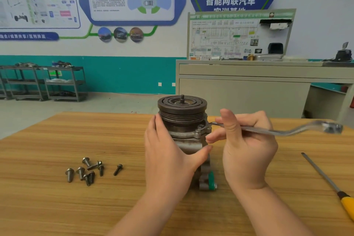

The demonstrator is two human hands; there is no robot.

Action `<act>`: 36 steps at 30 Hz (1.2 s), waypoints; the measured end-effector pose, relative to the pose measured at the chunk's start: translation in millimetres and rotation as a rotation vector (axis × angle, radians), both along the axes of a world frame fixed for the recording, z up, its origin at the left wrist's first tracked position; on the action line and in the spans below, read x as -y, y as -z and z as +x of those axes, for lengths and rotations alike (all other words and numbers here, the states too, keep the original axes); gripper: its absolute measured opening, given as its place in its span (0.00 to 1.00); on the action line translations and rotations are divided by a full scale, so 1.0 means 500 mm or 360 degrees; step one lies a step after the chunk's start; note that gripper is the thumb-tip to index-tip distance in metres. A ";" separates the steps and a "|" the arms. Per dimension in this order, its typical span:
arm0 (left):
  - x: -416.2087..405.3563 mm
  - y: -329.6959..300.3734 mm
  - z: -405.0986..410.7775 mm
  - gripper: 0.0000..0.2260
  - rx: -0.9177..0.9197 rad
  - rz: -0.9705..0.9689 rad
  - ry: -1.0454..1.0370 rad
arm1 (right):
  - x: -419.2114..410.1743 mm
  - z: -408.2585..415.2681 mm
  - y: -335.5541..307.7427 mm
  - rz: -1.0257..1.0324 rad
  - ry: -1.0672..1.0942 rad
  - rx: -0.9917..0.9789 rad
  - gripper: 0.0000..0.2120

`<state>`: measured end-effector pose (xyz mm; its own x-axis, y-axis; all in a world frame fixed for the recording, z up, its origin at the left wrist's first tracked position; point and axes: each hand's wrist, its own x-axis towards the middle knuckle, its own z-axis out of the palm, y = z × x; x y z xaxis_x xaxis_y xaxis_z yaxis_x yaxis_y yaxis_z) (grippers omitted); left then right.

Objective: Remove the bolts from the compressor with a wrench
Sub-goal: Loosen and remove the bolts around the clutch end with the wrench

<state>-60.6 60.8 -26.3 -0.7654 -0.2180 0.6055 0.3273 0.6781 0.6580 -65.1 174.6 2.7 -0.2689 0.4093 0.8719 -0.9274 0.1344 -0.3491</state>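
Right hand [247,145] holds wrench [272,130] on compressor [183,120] bolt [200,127].

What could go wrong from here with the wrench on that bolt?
1. The right hand holds the wrench loosely near mid-shaft, so the ring end could slip off the bolt.
2. The compressor stands upright, steadied only by the left hand; a hard pull might tip it.

Compressor [183,120] upright on table [57,207], between both hands' fingers; wrench [268,130] runs right past right fingers [228,122]; loose bolts [90,170] well left of left fingers [153,130]; screwdriver [329,184] far right
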 end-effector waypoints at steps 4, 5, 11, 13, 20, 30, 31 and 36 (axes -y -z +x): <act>-0.004 0.000 0.002 0.56 -0.0045 0.0058 0.0032 | -0.003 -0.004 0.003 -0.0032 0.0137 -0.0102 0.10; -0.005 0.001 0.002 0.56 -0.0056 0.0068 0.0046 | -0.005 -0.005 0.004 0.0007 0.0177 -0.0146 0.10; -0.004 0.003 -0.003 0.56 -0.0074 0.0147 0.0110 | -0.006 -0.013 0.022 0.0289 0.0333 -0.0235 0.16; -0.003 0.004 -0.004 0.52 -0.0104 0.0199 0.0156 | -0.009 -0.013 0.021 0.0344 0.0407 -0.0263 0.16; -0.012 0.004 0.007 0.23 -0.0647 0.0064 0.0115 | -0.009 -0.008 0.015 0.0369 0.0448 -0.0308 0.14; -0.005 0.015 -0.011 0.13 -0.0510 -0.0149 0.0124 | -0.006 -0.003 0.012 0.0161 0.0239 -0.0041 0.17; -0.004 0.014 -0.010 0.13 -0.0510 -0.0135 0.0138 | -0.004 -0.001 0.011 0.0137 0.0209 -0.0026 0.16; 0.000 0.014 -0.006 0.16 -0.0503 -0.0154 0.0178 | -0.001 0.004 0.007 0.0104 0.0150 0.0011 0.19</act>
<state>-63.6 60.7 -33.4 -0.5530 -0.0734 0.8300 0.5803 0.6808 0.4469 -63.1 175.1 -0.7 -0.2382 0.3753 0.8958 -0.9071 0.2437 -0.3432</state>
